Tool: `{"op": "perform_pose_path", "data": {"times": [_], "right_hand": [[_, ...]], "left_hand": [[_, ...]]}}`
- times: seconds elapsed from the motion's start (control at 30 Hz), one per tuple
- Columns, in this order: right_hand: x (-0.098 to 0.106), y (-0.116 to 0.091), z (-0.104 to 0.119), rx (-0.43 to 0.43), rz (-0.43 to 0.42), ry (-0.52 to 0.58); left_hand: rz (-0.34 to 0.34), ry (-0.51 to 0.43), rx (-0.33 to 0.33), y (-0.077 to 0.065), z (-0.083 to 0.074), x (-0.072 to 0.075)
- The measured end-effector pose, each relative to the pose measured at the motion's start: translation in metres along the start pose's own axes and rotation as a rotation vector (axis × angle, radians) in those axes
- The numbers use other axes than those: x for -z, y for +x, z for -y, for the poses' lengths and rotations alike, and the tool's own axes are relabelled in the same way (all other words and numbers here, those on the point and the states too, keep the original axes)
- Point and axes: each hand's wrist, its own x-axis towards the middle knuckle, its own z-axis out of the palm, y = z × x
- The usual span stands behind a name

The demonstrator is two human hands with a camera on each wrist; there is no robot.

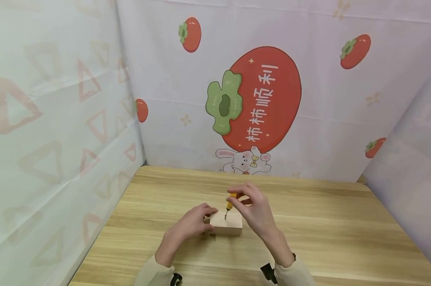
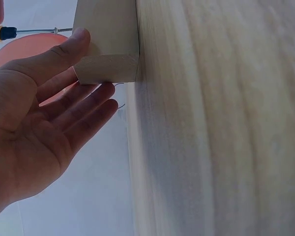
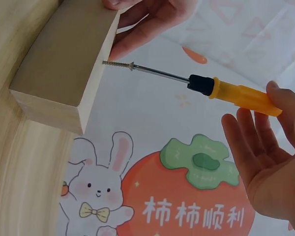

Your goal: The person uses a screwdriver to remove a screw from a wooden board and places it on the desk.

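A pale wooden block (image 1: pixel 226 229) lies on the table. My left hand (image 1: pixel 192 223) grips its left end, thumb on the near side and fingers at the far side. Upright in the block's top face stands a screw (image 3: pixel 117 64), its tip at the wood and most of its threaded shank showing. The tip of a screwdriver (image 3: pixel 246 97) with a yellow handle and black collar meets the screw head, roughly in line with it. Above the block, my right hand (image 1: pixel 255 208) pinches the end of that handle between thumb and fingers.
The wood-grain table (image 1: pixel 326 222) extends to both sides of the block. Behind it hangs a white printed backdrop (image 1: pixel 172 139) with red persimmons and a rabbit; white sheets (image 1: pixel 58 131) also flank the table. A dark strap piece (image 1: pixel 269 273) sits by the right cuff.
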Motion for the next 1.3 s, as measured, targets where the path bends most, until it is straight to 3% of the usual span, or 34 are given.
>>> {"op": "perform_pose_path", "data": {"times": [0.2, 0.5, 0.9, 1.1, 1.3], "right_hand": [[0.004, 0.002, -0.001, 0.014, -0.016, -0.063], [0.009, 0.003, 0.001, -0.079, 0.101, 0.039], [0.004, 0.001, -0.001, -0.049, -0.01, -0.081], [0.009, 0.002, -0.004, -0.029, 0.042, -0.021], [0.013, 0.003, -0.004, -0.083, 0.082, 0.007]], "left_hand": [[-0.009, 0.002, -0.005, 0.001, 0.003, -0.002], [-0.019, 0.007, -0.023, 0.002, 0.003, -0.002], [-0.028, 0.004, -0.023, -0.001, 0.0, -0.002], [-0.031, 0.004, -0.024, 0.001, 0.001, -0.003], [-0.028, 0.001, -0.018, 0.001, 0.001, -0.003]]}}
